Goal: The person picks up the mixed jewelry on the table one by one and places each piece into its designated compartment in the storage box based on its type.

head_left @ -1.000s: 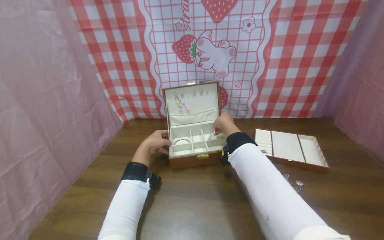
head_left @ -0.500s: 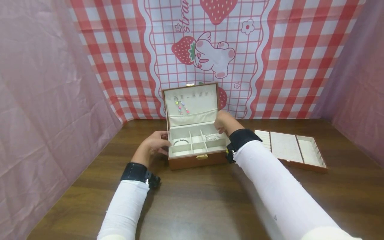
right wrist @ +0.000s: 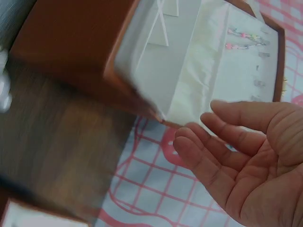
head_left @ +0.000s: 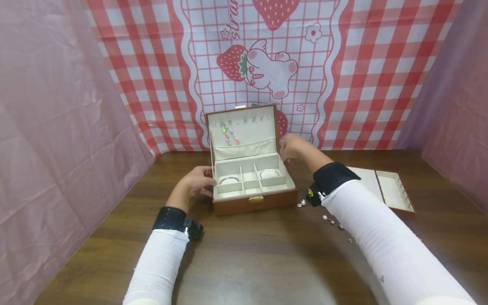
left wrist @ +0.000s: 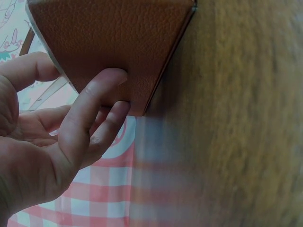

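An open brown jewelry box [head_left: 244, 206] with a cream, divided interior stands on the table. One silvery bracelet [head_left: 230, 178] lies in its back left compartment, another bracelet [head_left: 270, 171] in the back right one. Colourful beaded earrings [head_left: 230, 137] hang inside the raised lid. My left hand [head_left: 199, 180] rests against the box's left side, fingertips touching the leather [left wrist: 113, 42] in the left wrist view. Just off the box's back right corner is my right hand [head_left: 293, 148]. In the right wrist view its fingers [right wrist: 199, 156] are loosely bent with nothing between them.
A shallow divided tray [head_left: 394, 192] lies at the right, partly behind my right forearm. Pearly pieces [head_left: 302, 203] sit beside the box's front right corner, with more pearl-like jewelry [head_left: 332, 222] near my right sleeve. A checked strawberry cloth [head_left: 152, 76] hangs behind.
My right hand has let go of the bracelet, now in the back right compartment, and has moved right, out of the box. My left hand has stayed at the box's left side.
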Tool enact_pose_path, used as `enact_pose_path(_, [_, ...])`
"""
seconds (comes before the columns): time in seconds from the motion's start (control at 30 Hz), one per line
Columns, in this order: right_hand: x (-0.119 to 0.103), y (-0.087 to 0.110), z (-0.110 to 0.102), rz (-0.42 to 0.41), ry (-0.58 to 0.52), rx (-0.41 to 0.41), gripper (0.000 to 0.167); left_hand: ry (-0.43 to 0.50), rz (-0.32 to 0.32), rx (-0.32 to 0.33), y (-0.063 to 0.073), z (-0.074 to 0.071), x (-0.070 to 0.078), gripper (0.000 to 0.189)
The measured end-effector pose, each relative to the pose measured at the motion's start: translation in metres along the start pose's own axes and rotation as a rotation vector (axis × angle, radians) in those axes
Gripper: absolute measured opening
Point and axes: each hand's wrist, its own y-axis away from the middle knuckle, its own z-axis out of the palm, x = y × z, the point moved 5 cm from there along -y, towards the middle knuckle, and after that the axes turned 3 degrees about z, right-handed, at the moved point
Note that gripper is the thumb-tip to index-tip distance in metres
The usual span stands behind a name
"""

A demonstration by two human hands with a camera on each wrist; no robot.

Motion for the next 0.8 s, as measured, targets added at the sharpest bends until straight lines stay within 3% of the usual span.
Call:
enact_pose_path(0.23, [0.010,0.033,-0.013,-0.200,0.061,0.014,0.019,0.016,0.005,-0.006,0.000,0.000,0.000,0.062])
enact_pose_path(0.37, [0.018,0.053,-0.017,-0.273,0.067,0.020,0.019,0.013,0.006,-0.006,0.001,0.001,0.000,0.062])
enact_pose_path(0.8, [0.070,0.114,-0.009,-0.273,-0.053,-0.017,0.016,0.002,0.008,-0.008,0.002,0.003,0.002,0.061])
